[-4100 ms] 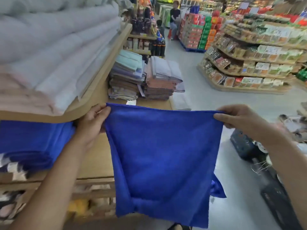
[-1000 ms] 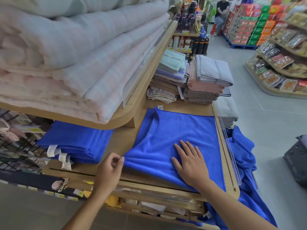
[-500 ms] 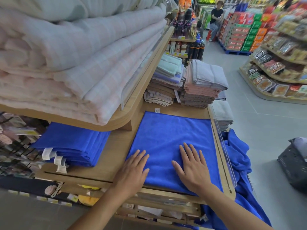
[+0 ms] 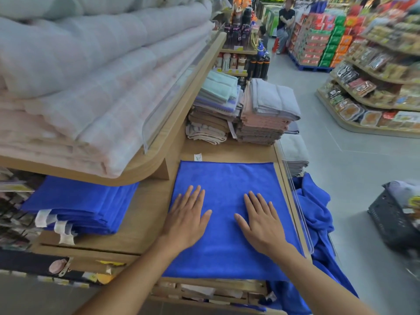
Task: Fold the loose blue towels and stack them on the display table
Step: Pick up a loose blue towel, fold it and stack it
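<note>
A folded blue towel (image 4: 225, 178) lies flat on the wooden display table (image 4: 145, 214). My left hand (image 4: 186, 219) rests palm down on its left half, fingers spread. My right hand (image 4: 261, 220) presses flat on its right half, fingers apart too. Neither hand holds anything. A stack of folded blue towels (image 4: 79, 205) sits to the left under the upper shelf, white tags hanging from it. Loose blue towels (image 4: 318, 214) hang in a heap over the table's right side, beyond the clear guard.
Thick pale quilts (image 4: 91, 71) fill the upper shelf (image 4: 188, 92) overhanging the left. Stacks of grey, pink and brown towels (image 4: 261, 114) stand at the table's far end. A dark basket (image 4: 395, 219) sits on the aisle floor at right. A person (image 4: 285, 21) sits far down the aisle.
My left hand let go of the towel's near left corner and came to lie flat on the towel. The raised fold now lies flat. My right hand stays pressed on the towel.
</note>
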### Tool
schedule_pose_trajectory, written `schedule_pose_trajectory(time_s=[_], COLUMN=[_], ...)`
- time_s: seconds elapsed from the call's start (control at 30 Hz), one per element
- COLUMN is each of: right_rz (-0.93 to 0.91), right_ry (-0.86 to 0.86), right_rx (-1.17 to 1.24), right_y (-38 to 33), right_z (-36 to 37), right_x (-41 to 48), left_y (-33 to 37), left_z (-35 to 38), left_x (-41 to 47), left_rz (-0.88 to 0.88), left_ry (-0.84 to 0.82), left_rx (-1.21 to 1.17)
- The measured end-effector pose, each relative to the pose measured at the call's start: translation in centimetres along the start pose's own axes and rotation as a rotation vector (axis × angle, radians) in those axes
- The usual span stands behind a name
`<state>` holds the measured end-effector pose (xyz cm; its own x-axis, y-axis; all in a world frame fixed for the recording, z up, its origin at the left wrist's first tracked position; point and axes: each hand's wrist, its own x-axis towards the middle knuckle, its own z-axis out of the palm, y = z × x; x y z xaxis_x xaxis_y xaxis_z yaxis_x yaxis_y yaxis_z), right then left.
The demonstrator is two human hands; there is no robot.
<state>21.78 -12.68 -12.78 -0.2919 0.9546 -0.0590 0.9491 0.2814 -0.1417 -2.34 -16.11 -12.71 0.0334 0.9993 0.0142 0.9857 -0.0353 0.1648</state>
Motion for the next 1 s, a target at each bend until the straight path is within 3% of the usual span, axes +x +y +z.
schedule_pose_trajectory(time_s=[0.27,0.47,0.6,0.8,1.0], right_rz=[0.02,0.017,-0.017,-0.026,-0.093], right_ry=[-0.043,0.027,0.099,-0.076,-0.105], right_rx=[-0.01,0.14,-0.005,-0.284,-0.367], right_y=[1.3,2.4,4.7,8.4,9.6], right_z=[0.7,-2.5,-4.5,-6.7,-7.7], right_x=[-1.2,6.1,11.6,16.3,19.0], left_y=[-2.3,-1.5,-1.9,-3.5,-3.1], left_z=[1.7,-0.5,-1.7,-5.0,-6.5], left_x=[-0.2,6.6,12.0,17.2,19.0], left_rz=[0.0,0.058,0.065,-0.08,-0.147], left_ry=[-0.038,-0.007,-0.084,-0.141,-0.209], left_rx=[0.053,-0.063,0.083,0.218,0.351])
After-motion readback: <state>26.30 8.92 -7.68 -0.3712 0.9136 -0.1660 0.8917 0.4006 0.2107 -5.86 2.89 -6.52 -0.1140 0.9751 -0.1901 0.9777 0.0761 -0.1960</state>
